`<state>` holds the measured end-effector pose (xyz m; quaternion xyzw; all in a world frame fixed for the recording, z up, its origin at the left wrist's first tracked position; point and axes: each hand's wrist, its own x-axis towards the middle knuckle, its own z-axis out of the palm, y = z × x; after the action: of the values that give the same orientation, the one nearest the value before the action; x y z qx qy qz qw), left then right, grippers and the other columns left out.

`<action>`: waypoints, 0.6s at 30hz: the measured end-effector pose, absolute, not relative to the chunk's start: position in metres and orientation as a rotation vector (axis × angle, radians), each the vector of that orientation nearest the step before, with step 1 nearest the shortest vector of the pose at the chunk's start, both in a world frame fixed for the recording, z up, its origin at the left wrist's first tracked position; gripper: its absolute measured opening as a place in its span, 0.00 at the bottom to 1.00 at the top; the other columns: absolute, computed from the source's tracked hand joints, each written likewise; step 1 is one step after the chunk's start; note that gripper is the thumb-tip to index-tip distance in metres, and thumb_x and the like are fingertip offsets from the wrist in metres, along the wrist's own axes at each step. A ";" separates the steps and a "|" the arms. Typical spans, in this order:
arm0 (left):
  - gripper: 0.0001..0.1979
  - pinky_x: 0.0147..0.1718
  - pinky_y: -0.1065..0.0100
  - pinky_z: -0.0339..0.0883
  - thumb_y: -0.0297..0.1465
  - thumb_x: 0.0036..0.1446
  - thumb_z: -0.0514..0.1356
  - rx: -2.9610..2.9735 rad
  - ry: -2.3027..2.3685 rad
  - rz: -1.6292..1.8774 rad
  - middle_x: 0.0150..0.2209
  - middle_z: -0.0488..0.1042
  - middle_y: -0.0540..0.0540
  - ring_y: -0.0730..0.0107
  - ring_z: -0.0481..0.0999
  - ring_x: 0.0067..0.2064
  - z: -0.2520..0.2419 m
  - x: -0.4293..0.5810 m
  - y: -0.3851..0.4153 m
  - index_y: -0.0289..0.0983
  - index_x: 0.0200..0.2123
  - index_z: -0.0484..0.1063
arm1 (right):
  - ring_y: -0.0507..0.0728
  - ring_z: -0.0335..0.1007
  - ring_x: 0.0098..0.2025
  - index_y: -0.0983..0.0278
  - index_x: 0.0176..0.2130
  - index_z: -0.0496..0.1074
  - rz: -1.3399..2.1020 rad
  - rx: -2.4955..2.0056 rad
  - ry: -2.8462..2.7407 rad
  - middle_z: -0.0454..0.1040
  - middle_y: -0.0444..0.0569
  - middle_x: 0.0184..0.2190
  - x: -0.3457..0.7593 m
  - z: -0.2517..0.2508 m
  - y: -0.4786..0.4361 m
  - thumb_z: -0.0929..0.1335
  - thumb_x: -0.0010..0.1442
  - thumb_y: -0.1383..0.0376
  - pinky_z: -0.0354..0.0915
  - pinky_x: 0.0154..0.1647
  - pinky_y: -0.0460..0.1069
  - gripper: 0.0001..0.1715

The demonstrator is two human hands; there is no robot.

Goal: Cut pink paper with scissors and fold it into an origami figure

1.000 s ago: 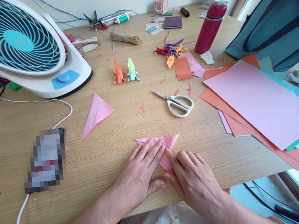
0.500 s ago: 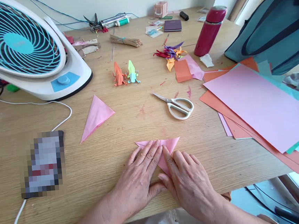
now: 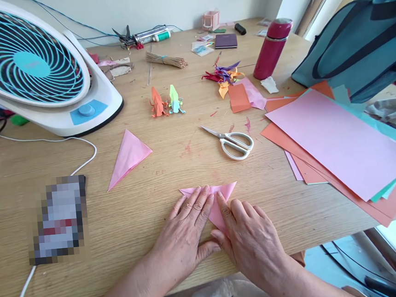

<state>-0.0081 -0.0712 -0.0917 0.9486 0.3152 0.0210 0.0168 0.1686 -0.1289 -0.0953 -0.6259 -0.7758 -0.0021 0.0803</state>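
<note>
A folded piece of pink origami paper (image 3: 217, 214) lies on the table close to its front edge, with a flat top edge and a point running down toward me. My left hand (image 3: 187, 225) rests flat across its left half, fingers stretched out and thumb apart. On its right side, my right hand (image 3: 250, 236) presses the paper with an extended index finger; the other fingers are curled and the thumb stands apart. Both hands cover much of the fold. Another folded pink paper triangle (image 3: 128, 158) lies to the upper left. White-handled scissors (image 3: 234, 140) lie beyond my hands.
At left stand a fan (image 3: 90, 104) and a blurred-out object (image 3: 58, 220) with a white cable. Farther back are small origami figures (image 3: 157, 103), a bundle of sticks (image 3: 165, 60) and a red flask (image 3: 272, 49). Coloured paper sheets (image 3: 339, 140) and a teal bag (image 3: 352, 47) are at right.
The view has shifted slightly. My right index fingertip has slid a little to the right along the pink paper, away from the left fingers. My left hand stays in place.
</note>
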 end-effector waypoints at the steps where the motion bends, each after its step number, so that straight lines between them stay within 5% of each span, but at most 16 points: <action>1: 0.41 0.65 0.56 0.45 0.54 0.64 0.45 2.953 0.988 0.060 0.70 0.52 0.37 0.55 0.49 0.71 -0.092 -0.007 -0.072 0.30 0.69 0.48 | 0.60 0.61 0.33 0.73 0.59 0.64 -0.014 -1.879 -2.316 0.68 0.52 0.35 0.169 -0.095 -0.129 0.60 0.68 0.49 0.56 0.33 0.55 0.34; 18: 0.44 0.64 0.48 0.43 0.58 0.61 0.44 2.967 1.065 0.045 0.70 0.52 0.39 0.46 0.47 0.70 -0.098 -0.004 -0.076 0.32 0.69 0.49 | 0.58 0.61 0.32 0.67 0.63 0.62 -0.005 -1.830 -2.329 0.67 0.50 0.34 0.174 -0.093 -0.130 0.60 0.69 0.54 0.56 0.34 0.53 0.30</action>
<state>-0.0042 -0.0757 -0.0977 0.9411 0.3378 0.0142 -0.0057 0.1737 -0.1296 -0.0932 -0.6152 -0.7832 -0.0017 0.0896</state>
